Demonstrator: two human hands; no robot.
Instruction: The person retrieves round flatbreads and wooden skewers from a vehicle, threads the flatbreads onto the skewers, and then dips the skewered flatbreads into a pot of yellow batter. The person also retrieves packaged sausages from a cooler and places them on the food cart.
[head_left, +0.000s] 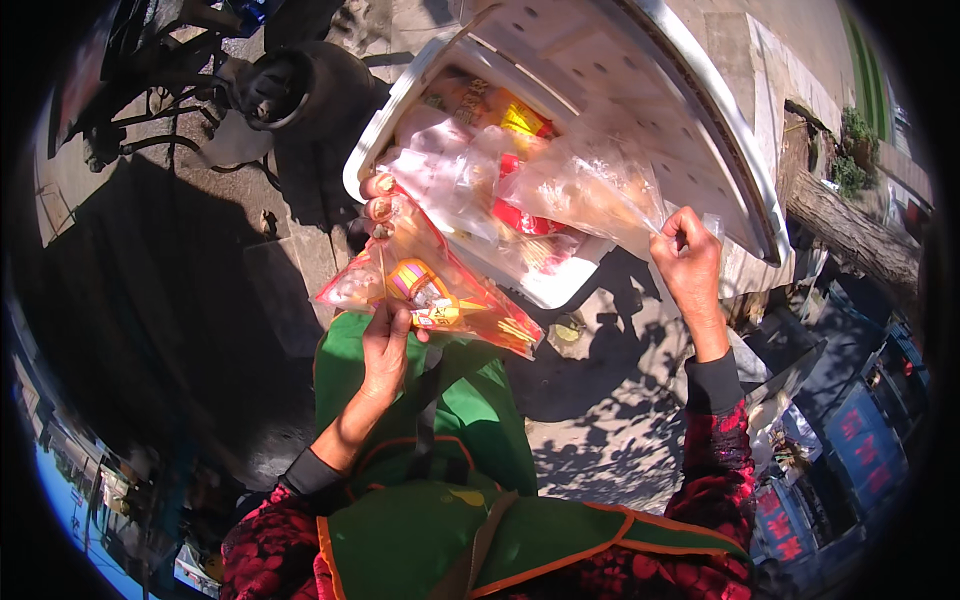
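My left hand (388, 346) grips a clear printed plastic food bag (435, 289) with a red edge; skewered food shows through it, with stick ends at its right corner. My right hand (686, 251) pinches the gathered end of a clear plastic bag (592, 184) with pale brown contents. That bag stretches over a white foam-like cooler box (566, 289), whose lid (637, 90) stands raised behind. Inside the box lie a whitish plastic bag (439, 161), a red package (517, 214) and a yellow and red package (521, 118). The printed bag lies against the box's near left edge.
A round dark metal vessel (300, 86) with hoses beside it stands left of the box. A tree trunk (855, 214) is at the right. Blue panels bearing red writing (862, 442) and a grey open container (787, 356) are at the lower right.
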